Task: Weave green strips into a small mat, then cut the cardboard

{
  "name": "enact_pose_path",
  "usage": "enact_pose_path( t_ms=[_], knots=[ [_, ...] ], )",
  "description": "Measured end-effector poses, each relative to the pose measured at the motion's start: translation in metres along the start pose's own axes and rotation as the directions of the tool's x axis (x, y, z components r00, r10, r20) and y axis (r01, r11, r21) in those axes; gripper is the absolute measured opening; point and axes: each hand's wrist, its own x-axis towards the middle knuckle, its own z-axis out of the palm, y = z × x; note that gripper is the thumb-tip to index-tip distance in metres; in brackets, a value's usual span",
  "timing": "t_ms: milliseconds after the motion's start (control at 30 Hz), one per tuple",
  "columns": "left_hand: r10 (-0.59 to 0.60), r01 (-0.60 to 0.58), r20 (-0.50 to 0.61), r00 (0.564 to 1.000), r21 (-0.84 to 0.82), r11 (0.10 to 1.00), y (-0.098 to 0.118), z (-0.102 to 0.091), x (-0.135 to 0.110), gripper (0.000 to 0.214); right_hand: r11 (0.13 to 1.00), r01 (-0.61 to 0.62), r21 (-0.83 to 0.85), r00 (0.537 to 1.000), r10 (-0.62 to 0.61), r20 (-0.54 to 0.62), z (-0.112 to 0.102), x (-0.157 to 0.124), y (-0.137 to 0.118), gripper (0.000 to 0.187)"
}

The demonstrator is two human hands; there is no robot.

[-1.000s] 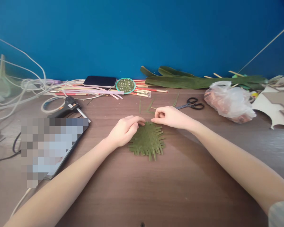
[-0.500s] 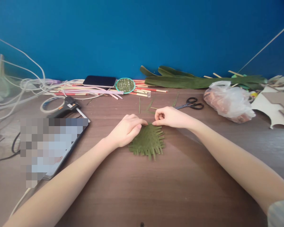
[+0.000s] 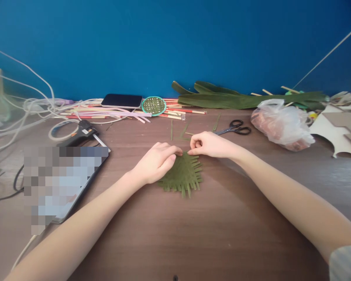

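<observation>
A small woven leaf mat (image 3: 185, 173) lies flat on the brown table, green, with loose strip ends sticking out along its right and near edges. My left hand (image 3: 158, 164) covers its upper left part, fingers curled together, holding it against the table. At the far edge of the mat, my right hand (image 3: 207, 144) is closed, thumb and forefinger pinched at the weave. Whatever strip lies between those fingertips is too small to make out. Just beyond the hands are a few thin cut leaf strips (image 3: 172, 130) and black-handled scissors (image 3: 236, 128).
On the left are a tablet (image 3: 84, 183), partly blurred out, a glue gun (image 3: 82, 134) and tangled white cables. Along the blue wall sit a phone (image 3: 122, 101), a round woven piece with a turquoise rim (image 3: 153, 106), long green leaves (image 3: 222, 100) and a plastic bag (image 3: 283, 125).
</observation>
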Motion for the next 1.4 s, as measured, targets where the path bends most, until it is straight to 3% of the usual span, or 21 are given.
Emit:
enact_pose_path(
  t_ms=[167,367,533,800,967,1300,1400],
  knots=[
    [-0.011,0.011,-0.001,1.0,0.05,0.999,-0.001,0.001,0.0,0.038,0.999,-0.015,0.044,1.0,0.015,-0.018,-0.001,0.0,-0.001,0.027],
    [0.063,-0.067,0.034,0.997,0.137,0.988,-0.001,0.004,0.001,0.042,0.985,0.004,0.173,0.991,0.019,-0.134,0.002,-0.002,-0.013,0.033],
    [0.09,-0.095,0.033,0.995,0.218,0.971,0.0,0.007,0.003,0.044,0.982,0.024,0.188,0.975,0.019,-0.221,0.01,-0.006,-0.028,0.033],
    [0.126,-0.123,-0.009,0.992,0.181,0.976,-0.003,0.007,0.004,0.041,0.969,0.088,0.232,0.977,-0.038,-0.211,0.014,-0.005,-0.027,0.018],
    [0.127,-0.124,-0.006,0.992,0.158,0.98,-0.001,0.006,0.004,0.038,0.964,0.098,0.246,0.977,-0.047,-0.208,0.015,-0.004,-0.027,0.02],
    [-0.045,0.045,-0.001,0.999,0.034,0.998,-0.002,0.004,0.002,0.034,0.911,0.174,0.375,0.979,-0.117,-0.169,0.015,-0.002,-0.02,0.017],
    [-0.067,0.067,0.007,0.998,0.01,0.998,-0.001,0.003,0.003,0.033,0.944,0.163,0.285,0.976,-0.113,-0.185,0.014,0.0,-0.014,0.01]
  ],
)
